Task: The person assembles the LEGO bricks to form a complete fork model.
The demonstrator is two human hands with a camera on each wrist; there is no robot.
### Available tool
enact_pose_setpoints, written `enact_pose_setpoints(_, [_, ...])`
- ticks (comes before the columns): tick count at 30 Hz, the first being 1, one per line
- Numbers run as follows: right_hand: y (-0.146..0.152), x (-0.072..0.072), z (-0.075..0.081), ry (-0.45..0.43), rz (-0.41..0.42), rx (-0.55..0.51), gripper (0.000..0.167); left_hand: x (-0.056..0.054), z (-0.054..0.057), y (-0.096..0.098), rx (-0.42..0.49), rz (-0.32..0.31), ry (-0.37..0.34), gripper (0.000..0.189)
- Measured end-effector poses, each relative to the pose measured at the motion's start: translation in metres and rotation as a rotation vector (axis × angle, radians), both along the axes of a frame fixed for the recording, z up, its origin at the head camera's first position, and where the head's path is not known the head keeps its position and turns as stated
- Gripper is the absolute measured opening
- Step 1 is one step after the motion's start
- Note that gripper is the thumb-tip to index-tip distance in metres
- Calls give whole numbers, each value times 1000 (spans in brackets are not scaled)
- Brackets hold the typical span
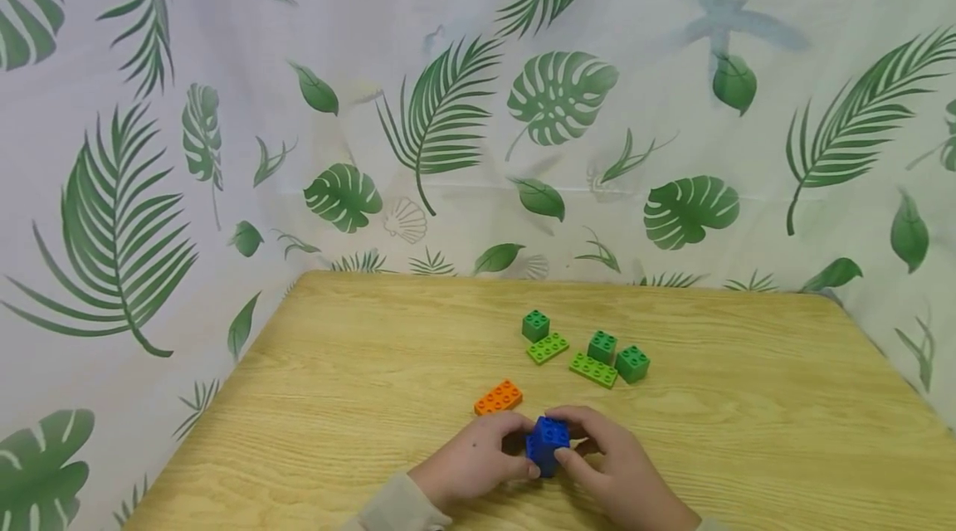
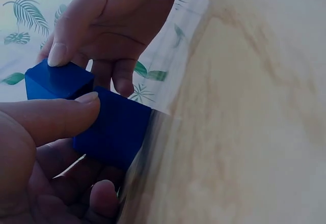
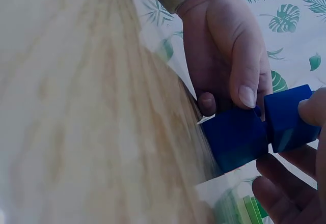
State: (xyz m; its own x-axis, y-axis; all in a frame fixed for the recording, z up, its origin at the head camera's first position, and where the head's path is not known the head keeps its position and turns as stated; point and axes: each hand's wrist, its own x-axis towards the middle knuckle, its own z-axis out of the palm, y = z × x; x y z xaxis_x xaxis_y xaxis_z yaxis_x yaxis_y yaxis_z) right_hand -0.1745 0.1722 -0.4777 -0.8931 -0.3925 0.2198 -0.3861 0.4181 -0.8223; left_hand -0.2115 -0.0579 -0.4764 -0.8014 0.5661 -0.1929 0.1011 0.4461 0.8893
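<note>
Two blue toy building bricks are held together low over the front of the table. My left hand (image 1: 478, 455) pinches the lower blue brick (image 2: 114, 130), with the thumb on its near face and fingers underneath. My right hand (image 1: 616, 465) grips the upper blue brick (image 3: 289, 117) between thumb and fingers. The upper brick sits at the end of the lower one, slightly tilted to it, with a narrow gap showing in the right wrist view. Studs show on top of the upper brick in the head view. An orange brick (image 1: 498, 397) lies just beyond my left hand.
Farther back on the wooden table (image 1: 358, 365) are a dark green brick (image 1: 535, 325) beside a light green flat brick (image 1: 548, 348), and two more dark green bricks near another light green flat brick (image 1: 593, 369). A leaf-patterned curtain (image 1: 448, 141) hangs behind the table.
</note>
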Motion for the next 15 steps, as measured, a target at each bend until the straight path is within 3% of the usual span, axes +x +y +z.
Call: enact_pose_setpoints(15, [-4, -2, -1, 87, 18, 100, 41, -1, -2, 0, 19, -35, 12, 34])
